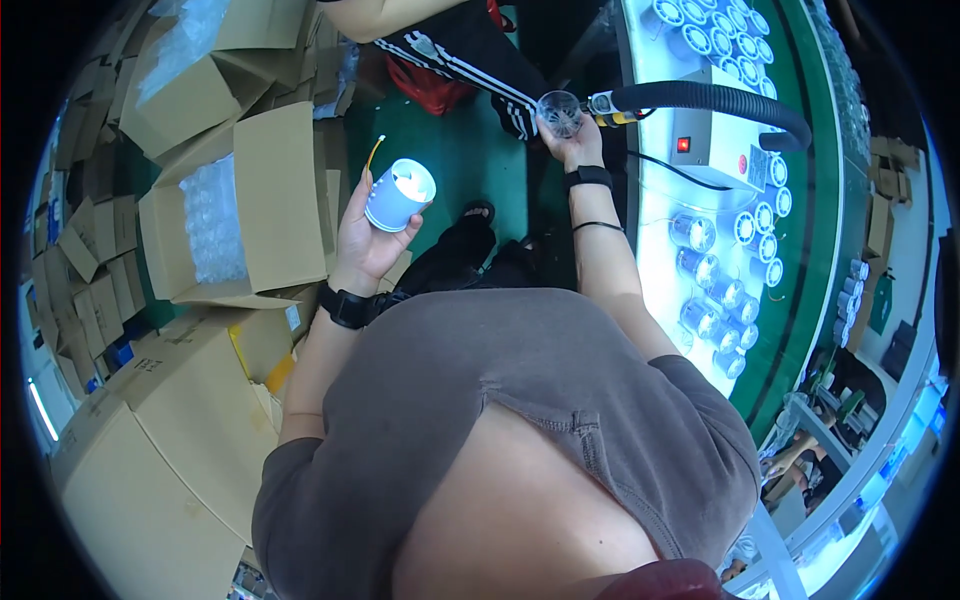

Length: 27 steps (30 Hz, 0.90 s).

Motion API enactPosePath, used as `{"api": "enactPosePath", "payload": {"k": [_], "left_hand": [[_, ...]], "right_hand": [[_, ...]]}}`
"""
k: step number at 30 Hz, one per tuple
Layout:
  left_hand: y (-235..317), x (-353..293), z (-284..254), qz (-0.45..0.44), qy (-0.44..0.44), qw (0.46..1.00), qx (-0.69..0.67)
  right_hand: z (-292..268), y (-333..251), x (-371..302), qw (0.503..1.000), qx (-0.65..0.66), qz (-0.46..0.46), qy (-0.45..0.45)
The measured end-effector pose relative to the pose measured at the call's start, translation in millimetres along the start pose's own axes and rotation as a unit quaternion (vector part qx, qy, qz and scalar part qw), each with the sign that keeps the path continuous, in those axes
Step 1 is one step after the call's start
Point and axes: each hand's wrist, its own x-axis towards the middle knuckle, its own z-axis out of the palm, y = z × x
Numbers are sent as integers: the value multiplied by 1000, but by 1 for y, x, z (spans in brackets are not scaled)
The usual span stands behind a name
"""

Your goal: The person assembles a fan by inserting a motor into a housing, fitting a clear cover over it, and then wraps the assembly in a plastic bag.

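My left hand [371, 237] is wrapped round a white cylindrical housing [392, 205], its open end tilted up and to the right. White parts show inside it, and a thin yellow wire [376, 152] sticks up beside my fingers. At the bench's left edge, my right hand [572, 145] grips a clear round cup [560, 114], its mouth facing up. A nozzle [602, 104] at the end of a black ribbed hose [720, 96] meets the cup's right side; whether they touch I cannot tell.
A grey-white machine box [712, 150] with a lit red switch stands on the bright bench [655, 270]. Several white round units [695, 40] and clear cups [700, 318] cover the bench. Open cartons [285, 200] crowd the left side. Another person's leg [470, 60] is just ahead.
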Motion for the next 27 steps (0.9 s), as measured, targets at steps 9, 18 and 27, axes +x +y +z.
{"api": "enactPosePath", "payload": {"k": [9,18,27], "left_hand": [[4,3,11,38,19,997,69],[-18,23,40,172,-62,850,494],[-49,31,69,283,-215,703,616]], "right_hand": [[-27,15,17,993,85,61,-62],[-26,8,-147,834,-443,-301,-132],[-18,-7,-215,660,-597,-413,-192]]}}
